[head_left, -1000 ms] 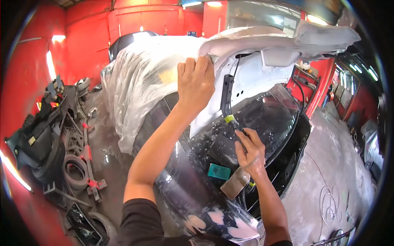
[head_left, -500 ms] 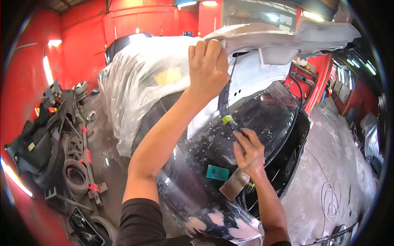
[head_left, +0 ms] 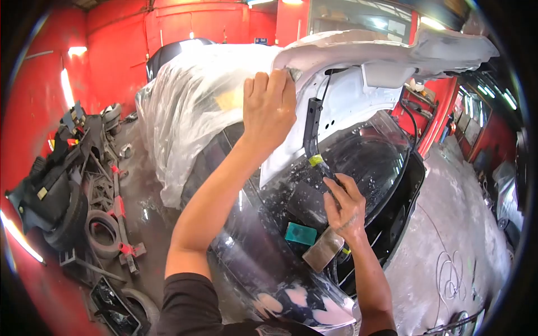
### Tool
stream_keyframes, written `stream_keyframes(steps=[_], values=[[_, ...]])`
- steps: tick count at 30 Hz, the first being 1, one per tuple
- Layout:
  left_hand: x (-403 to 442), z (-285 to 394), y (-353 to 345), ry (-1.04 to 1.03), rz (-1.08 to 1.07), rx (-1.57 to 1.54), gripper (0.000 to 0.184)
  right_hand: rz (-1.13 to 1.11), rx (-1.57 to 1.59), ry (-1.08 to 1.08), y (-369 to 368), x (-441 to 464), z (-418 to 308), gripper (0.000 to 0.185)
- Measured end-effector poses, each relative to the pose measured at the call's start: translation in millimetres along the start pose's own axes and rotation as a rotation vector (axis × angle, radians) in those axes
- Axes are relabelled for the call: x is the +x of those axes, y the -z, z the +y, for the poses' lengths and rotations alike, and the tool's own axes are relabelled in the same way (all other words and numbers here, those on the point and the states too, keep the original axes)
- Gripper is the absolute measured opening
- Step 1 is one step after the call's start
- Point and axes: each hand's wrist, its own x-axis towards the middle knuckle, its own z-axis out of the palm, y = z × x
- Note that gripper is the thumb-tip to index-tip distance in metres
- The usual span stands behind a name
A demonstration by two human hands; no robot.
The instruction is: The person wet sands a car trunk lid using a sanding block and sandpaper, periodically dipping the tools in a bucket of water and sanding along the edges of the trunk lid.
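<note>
My left hand [head_left: 269,109] is raised with its fingers curled down at the edge of a pale raised car panel [head_left: 347,47]. A small greyish patch shows by the fingertips; what they hold, if anything, is hidden. Lower right, my right hand [head_left: 344,208] has its fingers bent round the lower end of a black bar [head_left: 312,123] with a yellow-green band [head_left: 316,160]. Below that hand, on the dark, wet-spotted car body, lie a teal block [head_left: 301,233] and a grey-brown rectangular block [head_left: 323,250].
Clear plastic sheeting [head_left: 179,95] drapes the car beyond my left arm. Car parts and a tyre [head_left: 103,231] crowd the floor at left. A thin coiled line [head_left: 451,285] lies on the concrete at right. Pinkish patches [head_left: 297,297] mark the nearest bodywork.
My left hand has shifted left and down, baring more of the black bar's upper end. The right hand stays by the bar, and the view has moved slightly.
</note>
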Motion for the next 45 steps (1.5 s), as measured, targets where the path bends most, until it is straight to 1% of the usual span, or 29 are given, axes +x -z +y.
stream_keyframes(steps=[1, 2, 5, 8, 9, 12, 13, 16, 17, 19, 21, 23, 25, 28, 29, 32, 33, 36, 37, 40, 41, 45], values=[[2, 3, -2, 0.017, -0.011, -0.012, 0.027, 0.000, 0.009, -0.015, -1, 2, -1, 0.034], [6, 8, -5, 0.013, 0.029, -0.050, 0.027, -0.013, 0.012, -0.035, 2, 1, -1, 0.034], [42, 15, -22, -0.069, 0.147, -0.150, 0.029, 0.030, -0.028, 0.047, 2, 1, 3, 0.035], [18, -7, -10, -0.094, 0.062, -0.106, 0.031, -0.001, -0.017, 0.023, 2, 1, 1, 0.035], [7, -11, -2, -0.086, -0.008, -0.052, 0.030, -0.009, -0.007, 0.018, 2, 1, 2, 0.034], [10, 3, -14, -0.068, 0.024, -0.017, 0.015, -0.006, 0.011, 0.004, 5, -1, 2, 0.034], [17, 11, -20, -0.028, 0.076, -0.037, 0.017, 0.007, 0.009, 0.009, 4, 0, 2, 0.034], [43, 23, -29, -0.072, 0.219, -0.128, 0.018, 0.000, 0.011, 0.012, 2, 0, 3, 0.034], [35, 12, -29, -0.090, 0.195, -0.175, 0.019, 0.002, 0.015, 0.005, 0, 0, 3, 0.035], [12, -5, -12, -0.046, 0.080, -0.069, 0.023, 0.000, 0.017, 0.014, -1, 2, 5, 0.035], [-1, 3, 5, -0.007, -0.048, 0.002, 0.029, 0.007, 0.021, 0.016, -1, 1, 4, 0.034], [5, 10, -10, 0.008, 0.049, -0.061, 0.030, 0.009, 0.008, 0.014, 2, 1, 2, 0.034], [35, 20, -25, 0.027, 0.156, -0.180, 0.033, 0.021, -0.010, 0.014, 2, 0, 3, 0.033], [27, 7, -24, -0.088, 0.174, -0.132, 0.017, -0.011, 0.003, 0.003, 1, -3, 0, 0.033], [13, 0, -14, -0.072, 0.040, -0.084, 0.015, -0.011, 0.006, 0.000, 2, 0, 2, 0.033], [8, -1, -6, -0.056, -0.015, 0.009, 0.013, -0.013, 0.024, -0.013, 1, 1, 3, 0.032], [10, 4, -15, -0.047, 0.023, -0.014, 0.031, -0.019, 0.021, -0.008, 6, -4, 3, 0.032], [40, 18, -23, -0.061, 0.137, -0.188, 0.031, 0.000, 0.015, 0.012, 2, -1, 0, 0.032], [38, 13, -22, -0.082, 0.099, -0.156, 0.032, -0.005, 0.013, 0.012, 1, 0, 2, 0.032], [8, -8, -3, -0.039, -0.014, -0.052, 0.032, -0.010, -0.009, 0.020, 0, 2, 1, 0.031], [2, -5, -1, -0.034, -0.010, 0.004, 0.030, -0.011, -0.014, 0.016, 0, 1, -1, 0.031], [27, 13, -27, -0.073, 0.140, -0.114, 0.032, -0.002, -0.008, -0.002, 1, 1, -1, 0.032]])
